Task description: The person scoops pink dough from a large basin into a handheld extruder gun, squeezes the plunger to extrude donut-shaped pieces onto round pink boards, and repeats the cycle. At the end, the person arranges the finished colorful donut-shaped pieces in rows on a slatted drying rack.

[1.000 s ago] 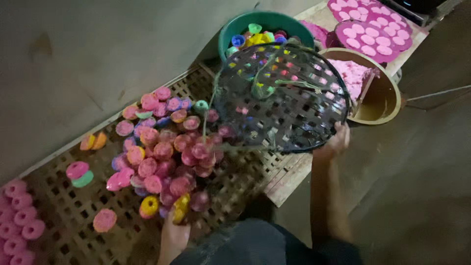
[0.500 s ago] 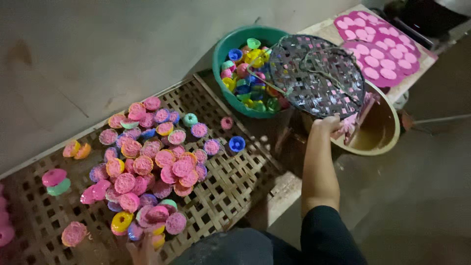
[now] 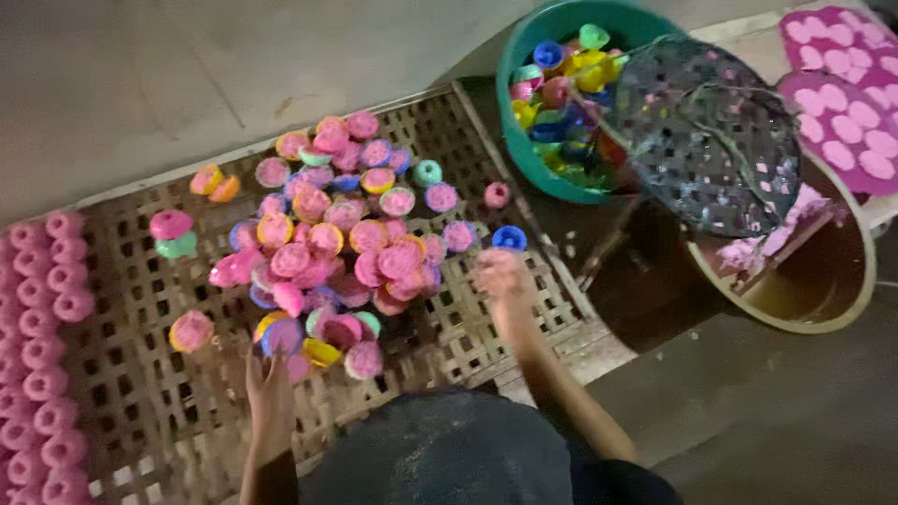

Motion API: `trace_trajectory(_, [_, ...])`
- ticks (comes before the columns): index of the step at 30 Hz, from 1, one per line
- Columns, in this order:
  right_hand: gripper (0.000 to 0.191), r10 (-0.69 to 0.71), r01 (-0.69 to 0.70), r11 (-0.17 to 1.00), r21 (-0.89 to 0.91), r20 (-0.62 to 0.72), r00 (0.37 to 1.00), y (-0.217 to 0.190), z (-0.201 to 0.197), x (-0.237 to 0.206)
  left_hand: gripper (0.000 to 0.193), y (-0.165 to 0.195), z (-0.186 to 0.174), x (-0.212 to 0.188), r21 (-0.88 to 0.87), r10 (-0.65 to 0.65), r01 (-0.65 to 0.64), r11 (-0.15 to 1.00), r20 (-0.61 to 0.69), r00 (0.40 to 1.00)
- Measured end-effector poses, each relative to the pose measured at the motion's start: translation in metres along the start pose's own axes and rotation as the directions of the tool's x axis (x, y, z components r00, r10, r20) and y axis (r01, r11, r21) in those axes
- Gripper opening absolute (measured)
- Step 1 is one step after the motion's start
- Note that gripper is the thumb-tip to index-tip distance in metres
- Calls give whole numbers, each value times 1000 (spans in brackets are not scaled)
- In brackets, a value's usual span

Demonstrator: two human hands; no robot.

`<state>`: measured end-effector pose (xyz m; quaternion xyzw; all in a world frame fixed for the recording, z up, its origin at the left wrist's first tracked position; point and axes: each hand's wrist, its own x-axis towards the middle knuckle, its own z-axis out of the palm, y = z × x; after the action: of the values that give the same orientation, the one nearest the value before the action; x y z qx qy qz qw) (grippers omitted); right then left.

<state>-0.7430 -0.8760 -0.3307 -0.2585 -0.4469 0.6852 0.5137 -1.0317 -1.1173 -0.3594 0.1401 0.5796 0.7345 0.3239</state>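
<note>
Woven bamboo bench [image 3: 168,393] carries a heap of pink-filled moulds [image 3: 341,252]; more wait in the green basin [image 3: 524,56]. Left hand [image 3: 269,393] lies spread, touching the heap's near edge. Right hand [image 3: 500,273] is blurred, apparently empty.

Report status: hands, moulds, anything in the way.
Left hand at the edge of the pile of filled moulds. Right hand blurred, empty, near blue cup. Nothing between.
</note>
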Motion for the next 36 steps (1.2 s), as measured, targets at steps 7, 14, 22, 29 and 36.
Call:
trace_trajectory(7, [35,553,-499,830,-248,482,680,69,91,-37,47,10,9,29,488,-284,-54,871,591,755])
trace_trajectory(14, [45,742,-631,670,-391,387,547,63,75,-74,53,22,20,38,683,-513,-140,717,653,558])
trace_trajectory(22, [49,62,77,128,-989,85,994,33,26,-98,44,-25,52,9,-11,-611,773,634,606,510])
trace_trajectory(29, [19,-373,409,329,-851,281,884,-67,-4,0,45,-36,110,3,-65,-367,574,816,710,601])
trace_trajectory(36, [24,425,-434,845,-312,-100,900,-80,-14,62,49,-23,188,-4,-210,-264,515,831,666,698])
